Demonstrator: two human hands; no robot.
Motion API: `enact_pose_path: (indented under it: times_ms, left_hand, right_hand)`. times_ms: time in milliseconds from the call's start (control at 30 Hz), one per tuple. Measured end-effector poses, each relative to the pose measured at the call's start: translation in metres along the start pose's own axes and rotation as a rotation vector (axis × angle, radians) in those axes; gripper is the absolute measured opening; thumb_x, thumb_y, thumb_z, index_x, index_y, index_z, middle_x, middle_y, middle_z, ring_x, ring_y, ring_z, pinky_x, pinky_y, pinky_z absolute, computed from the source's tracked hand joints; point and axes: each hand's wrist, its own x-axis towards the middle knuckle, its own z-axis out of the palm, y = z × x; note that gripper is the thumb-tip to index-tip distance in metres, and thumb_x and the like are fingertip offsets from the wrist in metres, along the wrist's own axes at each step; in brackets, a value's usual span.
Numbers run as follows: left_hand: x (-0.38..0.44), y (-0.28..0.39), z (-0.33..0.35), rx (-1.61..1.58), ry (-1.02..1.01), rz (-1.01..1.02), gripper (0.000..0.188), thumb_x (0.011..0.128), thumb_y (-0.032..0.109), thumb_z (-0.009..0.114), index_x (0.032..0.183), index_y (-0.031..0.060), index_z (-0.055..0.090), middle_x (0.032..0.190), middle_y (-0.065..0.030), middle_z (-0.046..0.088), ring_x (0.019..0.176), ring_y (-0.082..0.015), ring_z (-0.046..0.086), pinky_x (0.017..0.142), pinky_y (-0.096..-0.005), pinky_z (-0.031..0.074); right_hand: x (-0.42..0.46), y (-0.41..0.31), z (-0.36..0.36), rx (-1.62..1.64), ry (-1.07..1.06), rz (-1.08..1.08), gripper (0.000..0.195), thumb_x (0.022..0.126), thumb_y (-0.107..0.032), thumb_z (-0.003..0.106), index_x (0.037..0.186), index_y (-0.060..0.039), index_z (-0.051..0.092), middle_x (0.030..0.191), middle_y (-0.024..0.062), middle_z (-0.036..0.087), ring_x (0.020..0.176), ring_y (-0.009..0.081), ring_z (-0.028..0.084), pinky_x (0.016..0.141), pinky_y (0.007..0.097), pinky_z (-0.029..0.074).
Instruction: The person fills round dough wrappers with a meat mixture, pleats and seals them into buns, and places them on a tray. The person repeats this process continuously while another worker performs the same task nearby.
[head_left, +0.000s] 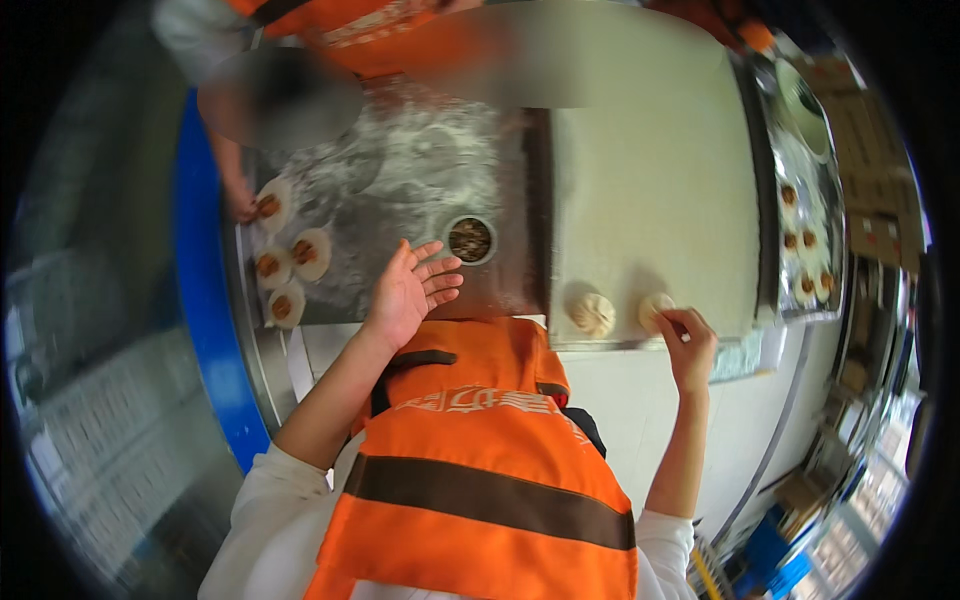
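My left hand (411, 294) is held palm up with its fingers apart over the metal worktop, holding nothing. Just right of its fingertips stands a round bowl of dark chopped filling (470, 240). My right hand (690, 345) pinches a pleated dough bun (655, 310) at the near edge of the pale, cloth-like tray surface (660, 187). Left of it on the same surface sits another pleated bun (595, 315). At the worktop's left end lie several flat dough wrappers, each with orange-brown filling, one of them this wrapper (313, 255).
A co-worker's hand (244, 204) touches a filled wrapper (274, 205) at the far left. White flour (435, 150) covers much of the worktop. Beyond the tray's right side, a metal tray (784, 309) holds several filled wrappers and a pale green container (804, 109). Cardboard boxes (874, 187) stand farther right.
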Motion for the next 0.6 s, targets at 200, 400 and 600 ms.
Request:
enact_pose_path:
  times_ms: [200, 400, 600]
  left_hand:
    - [-0.014, 0.028, -0.124, 0.259, 0.611, 0.473, 0.026, 0.091, 0.023, 0.058, 0.110, 0.0058, 0.055, 0.091, -0.0033, 0.061, 0.078, -0.0113, 0.058, 0.067, -0.0245, 0.049]
    - [0.026, 0.085, -0.242, 0.901, 0.739, 0.550, 0.054, 0.078, 0.022, 0.072, 0.121, -0.0016, 0.050, 0.115, -0.0154, 0.059, 0.107, -0.0256, 0.056, 0.091, -0.0333, 0.044]
    - [0.041, 0.129, -0.241, 1.617, 0.526, 0.085, 0.071, 0.062, 0.033, 0.079, 0.118, -0.0012, 0.051, 0.114, -0.0202, 0.058, 0.107, -0.0322, 0.056, 0.089, -0.0380, 0.046]
  right_hand:
    - [-0.004, -0.027, 0.003, -0.110, 0.111, -0.011, 0.035, 0.076, -0.012, 0.074, 0.108, -0.0063, 0.063, 0.066, -0.0026, 0.041, 0.059, 0.0079, 0.035, 0.053, 0.0220, 0.033]
    - [0.015, -0.120, 0.043, 0.066, 0.035, -0.203, 0.022, 0.078, -0.002, 0.068, 0.100, -0.0014, 0.064, 0.070, 0.0005, 0.049, 0.060, 0.0087, 0.042, 0.055, 0.0233, 0.035]
    - [0.025, -0.219, 0.114, -0.001, -0.161, -0.603, 0.018, 0.070, -0.001, 0.071, 0.087, -0.0040, 0.065, 0.066, 0.0062, 0.058, 0.062, 0.0201, 0.057, 0.054, 0.0310, 0.044]
